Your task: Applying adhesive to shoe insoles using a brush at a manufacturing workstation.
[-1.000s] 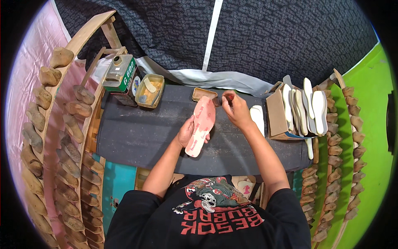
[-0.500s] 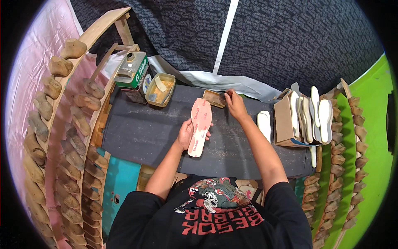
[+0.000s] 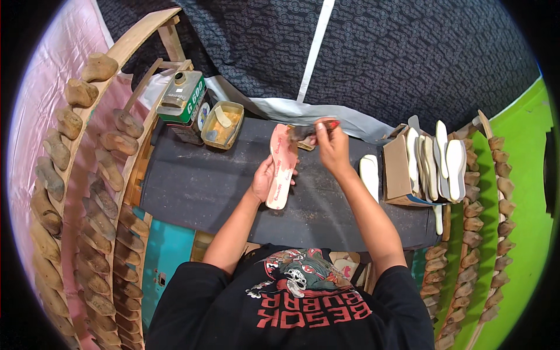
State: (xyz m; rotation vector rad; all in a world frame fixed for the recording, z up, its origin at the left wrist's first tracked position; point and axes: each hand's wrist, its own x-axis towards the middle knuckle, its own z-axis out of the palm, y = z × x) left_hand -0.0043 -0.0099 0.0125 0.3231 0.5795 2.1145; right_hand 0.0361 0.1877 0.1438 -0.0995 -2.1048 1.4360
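Note:
My left hand (image 3: 264, 179) grips a pale insole (image 3: 282, 166) with red print, its fingers wrapped round the edges from beneath. A wet reddish patch covers part of its upper half. In my right hand (image 3: 332, 149) is a brush (image 3: 302, 133) with a dark head and a red-tipped handle. The brush head meets the insole's right edge near its wide end. A small shallow tray (image 3: 305, 146) lies behind, partly hidden by the brush and my right hand.
A metal can (image 3: 183, 108) and a yellowish tub (image 3: 238, 129) stand at the back left. To the right, a white insole (image 3: 369, 175) lies beside a cardboard box (image 3: 396, 170) filled with insoles. Wooden shoe lasts (image 3: 104, 143) line racks on both sides.
My right hand has lifted the brush from the small tray and brought it to the insole. The insole has tilted and moved slightly farther from me.

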